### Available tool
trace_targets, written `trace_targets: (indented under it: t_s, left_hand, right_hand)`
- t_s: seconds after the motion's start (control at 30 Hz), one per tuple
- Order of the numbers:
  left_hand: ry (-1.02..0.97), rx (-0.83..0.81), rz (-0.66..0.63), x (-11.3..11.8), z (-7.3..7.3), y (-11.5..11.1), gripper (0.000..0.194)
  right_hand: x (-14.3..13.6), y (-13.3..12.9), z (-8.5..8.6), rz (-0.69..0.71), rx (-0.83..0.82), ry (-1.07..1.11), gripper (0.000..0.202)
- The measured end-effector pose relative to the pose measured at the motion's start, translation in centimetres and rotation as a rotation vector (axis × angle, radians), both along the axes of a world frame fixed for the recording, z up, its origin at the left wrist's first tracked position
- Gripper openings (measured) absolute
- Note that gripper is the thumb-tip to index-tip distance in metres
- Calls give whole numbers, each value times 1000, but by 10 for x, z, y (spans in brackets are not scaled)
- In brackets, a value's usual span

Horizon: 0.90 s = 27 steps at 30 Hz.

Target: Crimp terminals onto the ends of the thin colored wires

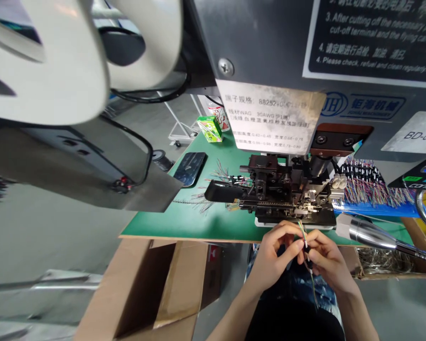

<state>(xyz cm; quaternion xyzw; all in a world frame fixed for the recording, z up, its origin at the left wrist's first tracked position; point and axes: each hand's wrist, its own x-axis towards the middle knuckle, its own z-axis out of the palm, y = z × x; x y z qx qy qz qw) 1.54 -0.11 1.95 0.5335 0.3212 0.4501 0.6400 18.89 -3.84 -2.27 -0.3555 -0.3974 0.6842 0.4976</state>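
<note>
Between both hands is a short cable with fanned thin coloured wires (303,231) at its upper end and more loose wires trailing down over my lap. My left hand (279,251) pinches it near the split wires, thumb and forefinger pressed together. From the other side, my right hand (324,260) grips the cable's dark middle part, its fingers bent round it. Just beyond my fingertips stands the terminal crimping machine (280,189), its dark metal tooling close to the wire ends. Parts of the cable are hidden behind my fingers.
Bundles of coloured wires (365,184) lie on a blue tray at the right. A flexible metal lamp arm (372,233) reaches in there. On the green table (156,225) are a phone (190,168) and a green box (210,129). Cardboard boxes (184,279) stand below the edge.
</note>
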Motion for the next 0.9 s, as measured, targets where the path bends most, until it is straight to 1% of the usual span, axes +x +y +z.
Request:
trace_targets:
  t_s: [0.1, 0.17, 0.2, 0.3, 0.37, 0.43, 0.53, 0.63, 0.77, 0.9]
  left_hand:
    - [-69, -45, -4, 4, -1, -2, 26]
    - [-52, -16, 32, 6, -1, -3, 22]
    - [-16, 22, 66, 6, -1, -2, 19]
    - [122, 162, 160, 6, 0, -1, 11]
    - [188, 222, 182, 5, 1, -1, 12]
    - [220, 241, 186, 3, 2, 0, 13]
    - [216, 227, 190, 3, 3, 0, 12]
    - [181, 184, 205, 4, 2, -1, 12]
    - [93, 89, 237, 9, 2, -3, 15]
    - [-9, -15, 280, 15, 3, -5, 17]
  right_hand:
    - [-1, -1, -4, -16, 1, 48, 38]
    - [-2, -1, -5, -58, 21, 25, 36]
    - [-3, -2, -5, -101, 39, -4, 35]
    - [-6, -3, -6, -272, 99, -155, 31]
    - [-6, -5, -8, -364, 137, -283, 32]
    - [-6, -7, -8, -414, 168, -409, 32]
    - [-6, -10, -3, -446, 247, -589, 28]
    - [-9, -11, 6, -473, 331, -702, 24]
    - [-16, -8, 16, -496, 441, -732, 17]
    - [-19, -5, 21, -509, 527, -734, 11]
